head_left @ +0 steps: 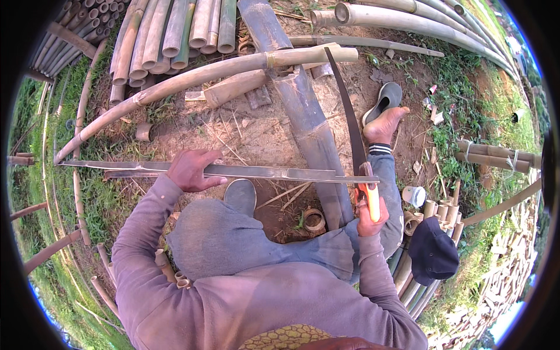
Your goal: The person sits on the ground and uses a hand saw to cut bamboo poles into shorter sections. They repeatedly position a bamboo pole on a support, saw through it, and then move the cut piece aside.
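My left hand (195, 170) grips a long split bamboo strip (262, 172) lying crosswise above my lap. A darker strip (131, 174) shows just below it on the left. My right hand (372, 214) is closed round the orange handle of a hand saw (349, 111). The saw's long curved blade points away from me, its tip by the cut end of a bamboo pole (192, 77). The strip's right end overlaps the saw by the handle; I cannot tell whether they touch. Beneath both runs a thick dark bamboo trunk (315, 137).
Cut bamboo poles (175, 32) are stacked at the far left, and longer ones (408, 32) at the far right. A short bamboo block (236, 87) lies under the pole. By my right side are a dark cap (433, 249), a white cup (414, 196) and a slip-on shoe (389, 96) farther off.
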The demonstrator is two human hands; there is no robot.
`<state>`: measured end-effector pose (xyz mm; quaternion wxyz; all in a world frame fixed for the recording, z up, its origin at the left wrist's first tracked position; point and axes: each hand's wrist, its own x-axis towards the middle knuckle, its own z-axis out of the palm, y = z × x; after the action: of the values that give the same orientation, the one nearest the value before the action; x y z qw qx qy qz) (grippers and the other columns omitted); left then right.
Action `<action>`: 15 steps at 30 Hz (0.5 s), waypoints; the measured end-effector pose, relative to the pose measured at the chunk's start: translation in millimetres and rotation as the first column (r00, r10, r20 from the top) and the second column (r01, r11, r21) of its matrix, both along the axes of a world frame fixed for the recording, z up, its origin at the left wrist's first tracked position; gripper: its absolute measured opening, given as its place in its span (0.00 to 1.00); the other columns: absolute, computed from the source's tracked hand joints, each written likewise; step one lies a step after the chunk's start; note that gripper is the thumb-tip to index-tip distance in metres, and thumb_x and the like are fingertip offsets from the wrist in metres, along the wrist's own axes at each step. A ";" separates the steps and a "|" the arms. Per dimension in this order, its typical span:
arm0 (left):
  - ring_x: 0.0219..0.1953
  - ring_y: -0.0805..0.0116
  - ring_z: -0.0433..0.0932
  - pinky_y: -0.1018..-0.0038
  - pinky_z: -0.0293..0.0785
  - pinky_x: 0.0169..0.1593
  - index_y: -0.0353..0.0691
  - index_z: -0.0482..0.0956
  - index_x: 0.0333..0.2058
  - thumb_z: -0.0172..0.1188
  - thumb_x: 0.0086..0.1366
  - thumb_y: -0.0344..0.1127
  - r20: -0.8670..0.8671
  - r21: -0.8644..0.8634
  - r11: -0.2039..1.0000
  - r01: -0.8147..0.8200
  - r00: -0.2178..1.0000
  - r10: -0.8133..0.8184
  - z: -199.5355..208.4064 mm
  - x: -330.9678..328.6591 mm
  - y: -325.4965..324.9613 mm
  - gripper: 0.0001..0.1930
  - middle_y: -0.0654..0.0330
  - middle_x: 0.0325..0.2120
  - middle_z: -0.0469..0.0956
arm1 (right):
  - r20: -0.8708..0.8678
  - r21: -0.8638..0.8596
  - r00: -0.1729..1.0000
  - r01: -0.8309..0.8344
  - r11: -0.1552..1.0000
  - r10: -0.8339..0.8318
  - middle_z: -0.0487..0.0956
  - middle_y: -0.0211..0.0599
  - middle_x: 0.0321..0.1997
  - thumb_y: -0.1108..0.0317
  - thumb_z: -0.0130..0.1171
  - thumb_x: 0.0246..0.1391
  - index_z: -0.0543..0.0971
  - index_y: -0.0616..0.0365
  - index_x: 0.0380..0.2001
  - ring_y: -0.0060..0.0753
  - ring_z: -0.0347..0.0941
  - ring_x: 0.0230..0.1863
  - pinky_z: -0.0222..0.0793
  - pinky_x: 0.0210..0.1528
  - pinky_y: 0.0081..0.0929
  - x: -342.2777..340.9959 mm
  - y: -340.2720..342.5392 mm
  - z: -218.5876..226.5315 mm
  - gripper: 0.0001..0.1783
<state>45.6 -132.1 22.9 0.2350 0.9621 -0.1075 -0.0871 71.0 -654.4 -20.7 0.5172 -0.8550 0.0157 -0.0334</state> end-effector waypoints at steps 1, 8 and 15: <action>0.40 0.49 0.85 0.57 0.81 0.44 0.47 0.83 0.49 0.68 0.65 0.61 -0.124 -0.017 1.000 0.025 0.992 -0.027 2.2 -1.8 0.4 0.26 0.54 0.39 0.85 | -0.015 -0.021 1.000 -0.004 1.000 0.004 0.78 0.37 0.23 0.76 0.66 0.52 0.77 0.61 0.29 0.30 0.76 0.24 0.72 0.31 0.32 1.0 -4.7 -2.2 0.05; 0.51 0.44 0.82 0.53 0.77 0.58 0.44 0.69 0.64 0.74 0.59 0.57 0.780 0.332 0.836 -0.437 0.625 0.017 -21.6 147.8 57.4 0.40 0.47 0.47 0.82 | 0.023 0.029 0.995 -0.100 0.995 0.099 0.79 0.30 0.25 0.77 0.64 0.57 0.80 0.63 0.37 0.18 0.73 0.24 0.69 0.26 0.20 14.3 -8.5 9.0 0.05; 0.49 0.44 0.85 0.51 0.80 0.51 0.43 0.70 0.50 0.72 0.61 0.59 0.040 0.468 0.800 -0.374 0.914 0.404 -32.1 180.0 68.8 0.32 0.48 0.44 0.86 | 0.083 0.016 0.995 -0.047 0.999 0.046 0.79 0.31 0.26 0.77 0.63 0.56 0.80 0.64 0.39 0.18 0.74 0.24 0.70 0.27 0.20 17.0 -31.7 9.4 0.07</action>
<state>225.5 -63.3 -9.2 0.0129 0.9882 0.1235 -0.0897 88.0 -686.1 -11.2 0.5255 -0.8485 -0.0253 -0.0565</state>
